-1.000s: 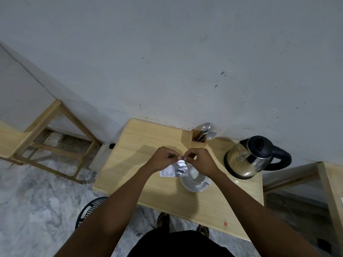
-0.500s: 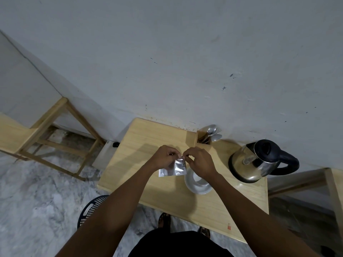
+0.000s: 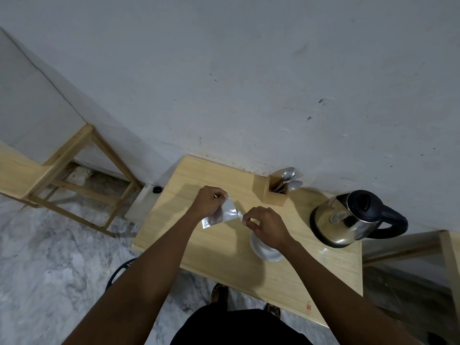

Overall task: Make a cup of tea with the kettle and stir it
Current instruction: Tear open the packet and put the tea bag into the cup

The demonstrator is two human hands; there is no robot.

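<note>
Tabletop (image 3: 224, 270) is carrying the kettle (image 3: 348, 220) at its right edge, untouched; the cup (image 3: 266, 251) sitting mid-table is waiting for water and stirring. I am pinching the foil sachet (image 3: 224, 212) between left hand (image 3: 207, 200) and right hand (image 3: 265, 224), tearing it open.
</note>
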